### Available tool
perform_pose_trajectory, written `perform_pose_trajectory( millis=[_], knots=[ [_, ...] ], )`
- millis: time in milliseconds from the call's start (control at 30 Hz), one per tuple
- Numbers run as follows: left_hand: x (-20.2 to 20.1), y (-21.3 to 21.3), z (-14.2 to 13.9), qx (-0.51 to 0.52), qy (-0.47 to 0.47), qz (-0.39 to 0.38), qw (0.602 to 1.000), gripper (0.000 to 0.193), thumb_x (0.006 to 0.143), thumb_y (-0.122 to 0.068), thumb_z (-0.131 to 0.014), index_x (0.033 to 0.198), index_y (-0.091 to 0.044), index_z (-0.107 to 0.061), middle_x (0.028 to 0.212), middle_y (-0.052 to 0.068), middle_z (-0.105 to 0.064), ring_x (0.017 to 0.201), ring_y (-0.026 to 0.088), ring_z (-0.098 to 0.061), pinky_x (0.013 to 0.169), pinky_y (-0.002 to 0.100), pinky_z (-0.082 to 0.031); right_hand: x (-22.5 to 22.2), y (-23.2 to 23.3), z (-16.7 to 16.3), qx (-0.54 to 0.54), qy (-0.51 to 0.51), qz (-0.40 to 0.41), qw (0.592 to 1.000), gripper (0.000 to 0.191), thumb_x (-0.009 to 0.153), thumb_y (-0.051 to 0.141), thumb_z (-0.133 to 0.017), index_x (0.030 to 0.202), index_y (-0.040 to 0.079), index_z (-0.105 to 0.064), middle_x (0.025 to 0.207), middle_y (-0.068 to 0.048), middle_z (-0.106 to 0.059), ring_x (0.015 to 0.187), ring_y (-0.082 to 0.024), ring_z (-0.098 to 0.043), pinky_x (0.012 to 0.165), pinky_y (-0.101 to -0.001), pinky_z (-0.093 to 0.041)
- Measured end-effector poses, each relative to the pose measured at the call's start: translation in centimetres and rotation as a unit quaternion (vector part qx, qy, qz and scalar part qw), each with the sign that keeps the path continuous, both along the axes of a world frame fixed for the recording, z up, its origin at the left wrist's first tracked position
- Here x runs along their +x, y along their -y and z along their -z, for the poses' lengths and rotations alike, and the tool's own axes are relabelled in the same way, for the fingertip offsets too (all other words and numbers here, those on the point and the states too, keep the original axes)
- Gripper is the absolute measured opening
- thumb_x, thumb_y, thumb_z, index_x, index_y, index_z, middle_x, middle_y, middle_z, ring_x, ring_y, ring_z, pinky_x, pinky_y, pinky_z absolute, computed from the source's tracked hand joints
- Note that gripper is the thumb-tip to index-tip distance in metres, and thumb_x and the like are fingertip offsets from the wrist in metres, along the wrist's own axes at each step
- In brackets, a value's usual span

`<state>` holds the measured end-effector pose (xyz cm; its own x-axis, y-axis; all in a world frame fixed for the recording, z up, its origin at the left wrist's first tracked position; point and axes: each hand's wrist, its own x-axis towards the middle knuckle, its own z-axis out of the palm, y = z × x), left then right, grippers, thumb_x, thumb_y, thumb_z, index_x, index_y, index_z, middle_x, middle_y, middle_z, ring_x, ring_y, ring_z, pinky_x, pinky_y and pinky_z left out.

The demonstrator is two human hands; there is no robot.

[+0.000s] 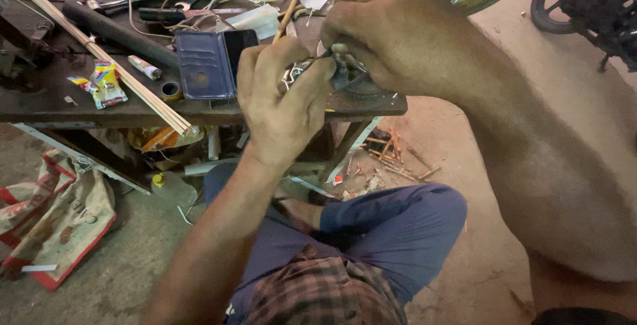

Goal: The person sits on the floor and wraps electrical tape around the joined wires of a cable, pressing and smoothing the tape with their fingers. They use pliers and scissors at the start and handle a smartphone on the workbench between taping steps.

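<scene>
Dark metal round part [355, 81] at worktop [60, 103] front edge, about 1 o'clock from frame centre. Left hand [282, 103] pinches thin wire [312, 65] against it; right hand [391, 33] curled over part, fingertips pressed on same spot. Step, by judgement: fine fitting of wire. Next needs steady pinch, small precise pull. Blue phone wallet [209, 65] at 9 o'clock of hands.
</scene>
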<state>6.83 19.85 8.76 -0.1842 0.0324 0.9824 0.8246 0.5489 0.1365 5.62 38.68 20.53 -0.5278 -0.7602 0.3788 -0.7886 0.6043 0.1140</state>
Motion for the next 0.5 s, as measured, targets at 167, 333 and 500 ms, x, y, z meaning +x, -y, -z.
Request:
perform_pose_trajectory(
  millis=[167, 333, 500],
  knots=[
    [1.7, -1.0, -0.3, 0.201, 0.222, 0.160, 0.941, 0.015, 0.096, -0.002, -0.076, 0.105, -0.004, -0.064, 0.103, 0.006, -0.063, 0.085, 0.020, -0.061, 0.072, 0.032, -0.049, 0.0, 0.3, 0.5, -0.008, -0.056, -0.005, 0.998, 0.011, 0.093, 0.010, -0.078, 0.101, 0.005, -0.072, 0.104, -0.009, -0.068, 0.101, -0.032, -0.068, 0.084, -0.0441, -0.054],
    [-1.3, -0.6, 0.3, 0.435, 0.449, 0.481, 0.615, 0.008, 0.100, -0.008, -0.069, 0.098, -0.002, -0.065, 0.085, 0.005, -0.067, 0.069, 0.012, -0.066, 0.056, 0.029, -0.056, 0.4, 0.5, -0.3, -0.022, -0.079, -0.076, 0.994, 0.017, 0.092, 0.009, -0.081, 0.104, 0.006, -0.070, 0.103, -0.008, -0.065, 0.097, -0.031, -0.065, 0.080, -0.0431, -0.052],
    [-3.2, 0.8, 0.8, 0.404, 0.539, 0.488, 0.555, 0.008, 0.096, -0.011, -0.067, 0.097, -0.003, -0.066, 0.084, 0.006, -0.070, 0.064, 0.014, -0.068, 0.046, 0.030, -0.054, 0.9, 0.2, -0.2, -0.016, -0.056, -0.064, 0.996, 0.030, 0.088, 0.008, -0.082, 0.116, 0.016, -0.077, 0.100, -0.004, -0.065, 0.096, -0.027, -0.065, 0.078, -0.0418, -0.051]
  ],
)
